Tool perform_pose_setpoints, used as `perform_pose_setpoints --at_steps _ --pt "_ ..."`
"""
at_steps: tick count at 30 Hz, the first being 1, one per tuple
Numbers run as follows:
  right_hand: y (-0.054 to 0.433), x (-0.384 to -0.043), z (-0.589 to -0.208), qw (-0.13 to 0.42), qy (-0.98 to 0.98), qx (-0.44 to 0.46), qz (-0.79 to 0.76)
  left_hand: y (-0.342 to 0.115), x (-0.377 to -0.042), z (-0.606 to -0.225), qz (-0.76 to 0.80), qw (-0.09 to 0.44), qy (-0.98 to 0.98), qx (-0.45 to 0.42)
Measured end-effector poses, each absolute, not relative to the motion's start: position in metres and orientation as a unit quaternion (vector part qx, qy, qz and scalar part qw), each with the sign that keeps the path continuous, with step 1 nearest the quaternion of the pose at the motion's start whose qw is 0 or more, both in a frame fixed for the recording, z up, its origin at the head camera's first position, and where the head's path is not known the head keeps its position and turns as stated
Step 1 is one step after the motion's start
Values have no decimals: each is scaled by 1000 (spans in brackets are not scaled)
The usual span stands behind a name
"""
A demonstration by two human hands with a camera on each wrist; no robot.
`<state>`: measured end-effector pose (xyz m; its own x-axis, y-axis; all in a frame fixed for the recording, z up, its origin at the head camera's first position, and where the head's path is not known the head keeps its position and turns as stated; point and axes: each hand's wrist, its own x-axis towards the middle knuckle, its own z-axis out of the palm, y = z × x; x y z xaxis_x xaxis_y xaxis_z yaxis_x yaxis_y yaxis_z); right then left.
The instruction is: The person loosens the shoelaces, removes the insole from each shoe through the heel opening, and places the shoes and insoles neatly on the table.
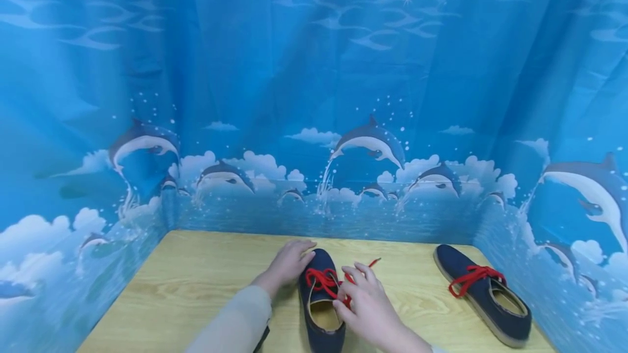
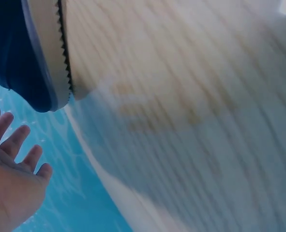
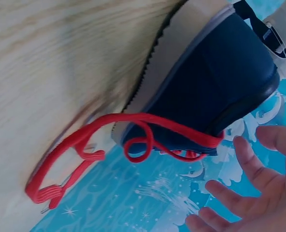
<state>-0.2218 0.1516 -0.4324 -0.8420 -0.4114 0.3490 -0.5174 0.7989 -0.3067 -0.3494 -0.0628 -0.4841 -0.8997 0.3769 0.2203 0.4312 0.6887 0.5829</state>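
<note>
A navy shoe (image 1: 321, 257) with red laces (image 1: 325, 279) stands on the table, toe pointing away from me. My left hand (image 1: 289, 260) is at the left side of its toe; in the left wrist view its fingers (image 2: 32, 157) are loosely bent, with nothing between them. Over the right side of the lacing is my right hand (image 1: 368, 304). The right wrist view shows its fingers (image 3: 225, 195) spread and apart from the red lace (image 3: 147, 118), which loops from the shoe's opening down onto the tabletop. One lace tip (image 1: 376, 260) points away beyond the right hand.
At the table's right edge stands a second navy shoe (image 1: 512, 317), its red laces (image 1: 478, 274) tied in a bow. The wood-grain table (image 1: 211, 266) is enclosed at the back and sides by a blue dolphin-print curtain (image 1: 275, 97).
</note>
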Motion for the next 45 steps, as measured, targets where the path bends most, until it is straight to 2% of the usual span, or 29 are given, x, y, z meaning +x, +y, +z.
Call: perform_pose_setpoints --at_steps 8,15,19,28,45 --pt "157 -225 -446 143 -949 227 164 -53 -352 -491 -288 -7 -935 -206" --pt "159 -225 -450 144 -960 197 134 -50 -349 -493 -289 -16 -940 -183" --pt "159 -226 -451 129 -964 192 134 -52 -347 -496 -293 -11 -940 -172" --pt "163 -230 -448 144 -959 195 145 -63 -338 -498 -293 23 -939 -182" --pt "178 -245 -447 129 -963 181 154 -63 -315 -501 -204 72 -969 -122"
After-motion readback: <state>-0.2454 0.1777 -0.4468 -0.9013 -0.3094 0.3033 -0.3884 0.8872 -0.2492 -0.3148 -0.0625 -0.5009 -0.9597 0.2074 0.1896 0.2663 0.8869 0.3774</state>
